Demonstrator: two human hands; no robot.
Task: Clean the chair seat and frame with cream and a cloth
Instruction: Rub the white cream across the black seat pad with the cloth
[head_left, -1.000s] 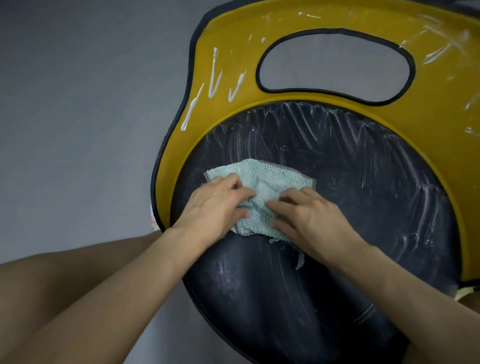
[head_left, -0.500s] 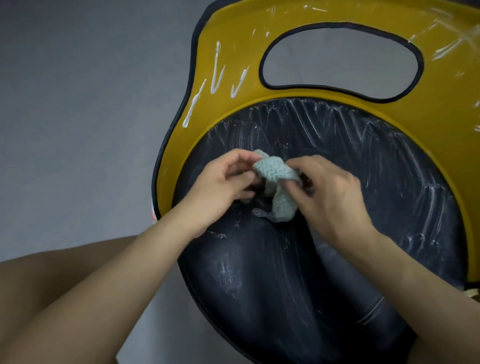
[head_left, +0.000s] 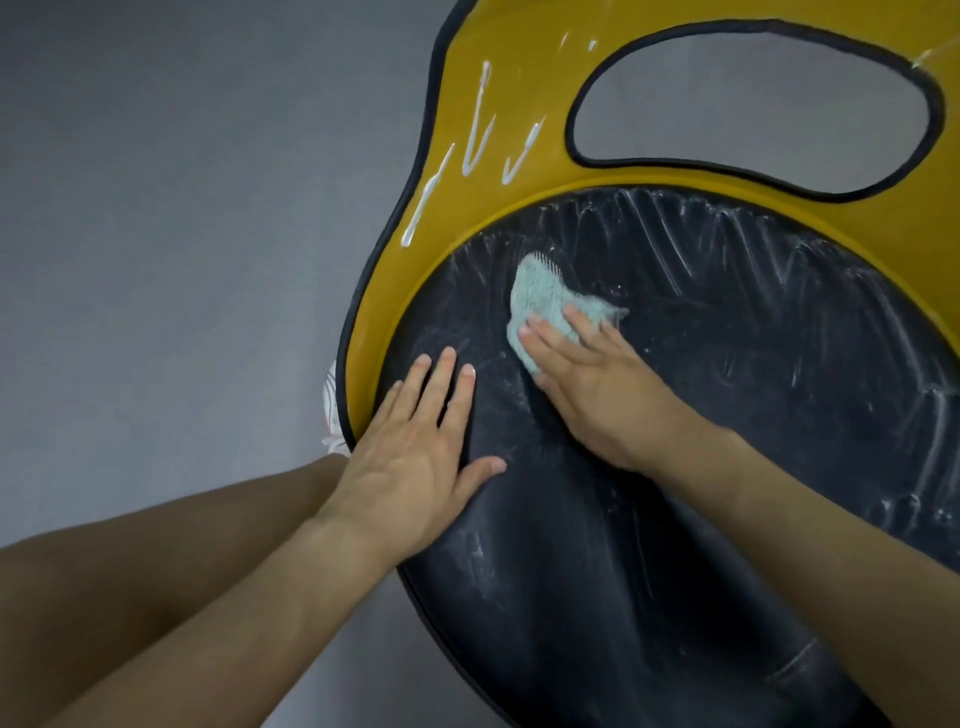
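The round black chair seat (head_left: 727, 415) is smeared with thin white cream streaks. Around it runs the yellow frame (head_left: 467, 156), with several lines of white cream (head_left: 480, 119) on its upper left and an oval cut-out (head_left: 748, 104). A bunched pale green cloth (head_left: 540, 301) lies on the seat's upper left part. My right hand (head_left: 587, 379) presses down on the cloth with straight fingers. My left hand (head_left: 415, 457) rests flat on the seat's left edge, fingers spread, apart from the cloth.
Grey floor (head_left: 182, 234) surrounds the chair on the left. A white shoe (head_left: 332, 410) peeks out beside the frame's left rim. My bare leg (head_left: 130, 571) lies at the lower left under my left forearm.
Both hands held the cloth and bunched it up. Now my left hand has let go and lies flat on the seat, while my right hand presses the folded cloth onto the seat.
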